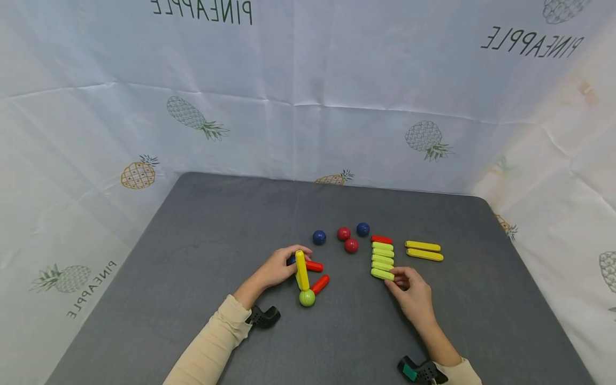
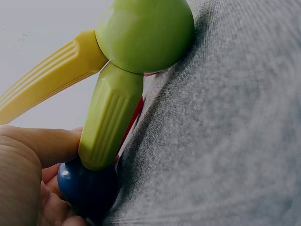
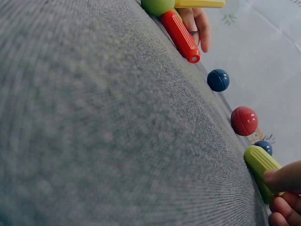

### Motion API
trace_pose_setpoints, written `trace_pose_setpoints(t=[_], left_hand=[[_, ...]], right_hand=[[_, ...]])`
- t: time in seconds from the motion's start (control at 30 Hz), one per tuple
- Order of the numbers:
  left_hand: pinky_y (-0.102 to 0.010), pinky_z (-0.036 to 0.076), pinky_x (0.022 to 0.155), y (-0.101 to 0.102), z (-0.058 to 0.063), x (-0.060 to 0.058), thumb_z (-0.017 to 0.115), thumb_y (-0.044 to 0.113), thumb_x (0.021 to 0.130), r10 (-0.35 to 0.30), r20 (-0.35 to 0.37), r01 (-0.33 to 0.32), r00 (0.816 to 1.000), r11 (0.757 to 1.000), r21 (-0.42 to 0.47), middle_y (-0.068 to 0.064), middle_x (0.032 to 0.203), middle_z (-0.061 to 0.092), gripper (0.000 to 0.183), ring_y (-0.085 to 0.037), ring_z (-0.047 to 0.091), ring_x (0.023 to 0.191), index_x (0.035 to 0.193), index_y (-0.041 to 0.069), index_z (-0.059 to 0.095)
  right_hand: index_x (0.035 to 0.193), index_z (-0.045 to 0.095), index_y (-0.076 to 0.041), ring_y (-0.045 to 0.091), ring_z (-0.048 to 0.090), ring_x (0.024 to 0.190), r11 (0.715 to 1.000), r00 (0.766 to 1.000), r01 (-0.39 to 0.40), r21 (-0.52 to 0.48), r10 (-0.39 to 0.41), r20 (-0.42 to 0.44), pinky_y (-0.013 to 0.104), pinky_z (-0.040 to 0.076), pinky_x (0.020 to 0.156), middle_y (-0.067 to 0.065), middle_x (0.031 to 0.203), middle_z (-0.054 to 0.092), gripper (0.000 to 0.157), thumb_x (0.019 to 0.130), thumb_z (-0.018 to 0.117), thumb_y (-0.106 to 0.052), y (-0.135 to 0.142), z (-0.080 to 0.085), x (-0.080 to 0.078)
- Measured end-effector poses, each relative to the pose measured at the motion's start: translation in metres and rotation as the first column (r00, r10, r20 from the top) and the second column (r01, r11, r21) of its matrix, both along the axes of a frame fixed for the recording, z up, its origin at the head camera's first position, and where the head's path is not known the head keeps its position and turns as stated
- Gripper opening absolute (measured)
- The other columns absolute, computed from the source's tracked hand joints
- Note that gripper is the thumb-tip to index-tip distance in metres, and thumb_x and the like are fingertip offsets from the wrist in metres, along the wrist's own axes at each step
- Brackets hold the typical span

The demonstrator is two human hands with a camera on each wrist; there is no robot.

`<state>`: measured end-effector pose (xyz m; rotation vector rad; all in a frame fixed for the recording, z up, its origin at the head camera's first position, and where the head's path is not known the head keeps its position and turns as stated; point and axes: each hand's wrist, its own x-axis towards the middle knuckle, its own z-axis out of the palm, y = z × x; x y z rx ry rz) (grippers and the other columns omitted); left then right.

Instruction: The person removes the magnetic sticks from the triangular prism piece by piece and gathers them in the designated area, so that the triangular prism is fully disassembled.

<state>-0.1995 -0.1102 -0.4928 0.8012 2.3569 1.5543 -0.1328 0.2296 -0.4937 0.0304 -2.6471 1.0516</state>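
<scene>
Hand (image 2: 28, 165) holds blue ball (image 2: 89, 190) against green stick (image 2: 110, 117).

Ribbed lime rod (image 2: 110, 120) bridging a glossy blue ball (image 2: 88, 190) and shiny green ball (image 2: 146, 33), 1 other lime rod (image 1: 382, 274) way off right.

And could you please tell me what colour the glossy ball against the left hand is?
The glossy ball is dark blue, clearest in the left wrist view.

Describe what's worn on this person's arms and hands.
The left hand and right hand wear no gloves. Wrinkled cream sleeves cover the forearms. A black device sits at each wrist; the right one shows a green patch.
</scene>
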Motion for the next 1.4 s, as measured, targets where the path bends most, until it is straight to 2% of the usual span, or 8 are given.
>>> trace_pose_setpoints(t=[0.2, 0.47, 0.67, 0.73, 0.8, 0.97, 1.23, 1.4], left_hand=[[-0.035, 0.048, 0.093, 0.000, 0.001, 0.000, 0.051, 0.001, 0.092, -0.003, 0.008, 0.003, 1.000, 1.000, -0.005, -0.008, 0.110, 0.068, 0.033, -0.020, 0.063, 0.103, 0.124, 0.004, 0.059], [-0.039, 0.046, 0.096, 0.000, 0.001, 0.000, 0.051, 0.002, 0.092, 0.005, 0.012, -0.005, 1.000, 1.000, -0.024, -0.007, 0.110, 0.068, 0.033, -0.019, 0.062, 0.104, 0.124, 0.006, 0.059], [-0.038, 0.046, 0.095, 0.000, 0.003, 0.002, 0.051, 0.003, 0.094, 0.009, 0.009, -0.009, 1.000, 0.999, -0.036, -0.007, 0.111, 0.068, 0.032, -0.020, 0.062, 0.105, 0.125, 0.007, 0.059], [-0.039, 0.047, 0.095, 0.001, 0.010, 0.005, 0.051, 0.002, 0.094, 0.009, 0.010, -0.009, 1.000, 0.999, -0.036, -0.010, 0.112, 0.068, 0.032, -0.023, 0.062, 0.106, 0.125, 0.004, 0.058], [-0.039, 0.047, 0.095, 0.002, 0.018, 0.009, 0.051, 0.001, 0.093, 0.000, 0.009, 0.000, 1.000, 0.999, -0.034, -0.013, 0.113, 0.067, 0.032, -0.026, 0.062, 0.106, 0.125, 0.001, 0.058], [-0.036, 0.048, 0.093, 0.000, 0.031, 0.013, 0.053, 0.001, 0.093, -0.045, -0.019, 0.044, 0.999, 0.998, -0.037, -0.019, 0.113, 0.066, 0.030, -0.031, 0.061, 0.106, 0.122, -0.006, 0.057], [-0.041, 0.045, 0.099, -0.006, 0.002, 0.001, 0.058, 0.008, 0.092, -0.065, -0.063, 0.062, 0.996, 0.997, -0.048, -0.014, 0.121, 0.063, 0.033, -0.028, 0.058, 0.113, 0.124, 0.001, 0.057], [-0.041, 0.044, 0.101, -0.007, 0.001, 0.000, 0.060, 0.012, 0.091, -0.061, -0.083, 0.056, 0.995, 0.996, -0.065, -0.008, 0.119, 0.064, 0.032, -0.023, 0.058, 0.113, 0.122, 0.006, 0.060]], right_hand=[[0.097, 0.065, -0.005, 0.015, 0.058, 0.075, 0.997, 0.999, 0.028, 0.074, -0.025, -0.042, 0.024, 0.050, 0.067, 0.004, 0.088, 0.062, 0.028, 0.074, 0.080, -0.004, 0.002, -0.007, -0.003], [0.099, 0.061, -0.003, 0.017, 0.056, 0.078, 0.996, 0.998, 0.048, 0.071, -0.046, -0.030, 0.029, 0.049, 0.070, 0.007, 0.091, 0.059, 0.033, 0.073, 0.081, -0.006, 0.001, -0.005, -0.002], [0.107, 0.059, -0.001, 0.021, 0.057, 0.084, 0.998, 0.995, 0.042, 0.035, -0.039, -0.096, 0.017, 0.042, 0.074, 0.011, 0.097, 0.059, 0.041, 0.072, 0.081, -0.005, -0.001, 0.000, -0.002], [0.109, 0.059, -0.001, 0.023, 0.060, 0.087, 1.000, 0.991, 0.015, 0.024, -0.011, -0.131, 0.016, 0.043, 0.076, 0.012, 0.099, 0.060, 0.043, 0.072, 0.081, -0.004, -0.004, 0.004, -0.003], [0.110, 0.060, 0.000, 0.025, 0.061, 0.090, 0.999, 0.989, -0.024, 0.022, 0.027, -0.148, 0.022, 0.047, 0.077, 0.011, 0.100, 0.062, 0.043, 0.072, 0.081, -0.003, -0.009, 0.008, -0.004], [0.113, 0.060, -0.003, 0.021, 0.063, 0.097, 0.989, 0.981, -0.150, 0.001, 0.149, -0.121, 0.035, 0.052, 0.083, 0.008, 0.106, 0.064, 0.042, 0.075, 0.079, -0.006, -0.026, 0.017, -0.008], [0.115, 0.061, -0.004, 0.024, 0.064, 0.100, 0.932, 0.932, -0.352, -0.091, 0.341, -0.121, 0.039, 0.053, 0.085, 0.008, 0.112, 0.065, 0.039, 0.079, 0.076, -0.007, -0.065, 0.032, -0.022], [0.121, 0.059, -0.003, 0.025, 0.062, 0.107, 0.849, 0.865, -0.500, -0.169, 0.497, -0.065, 0.040, 0.053, 0.089, 0.014, 0.118, 0.063, 0.039, 0.085, 0.071, -0.010, -0.088, 0.039, -0.029]])
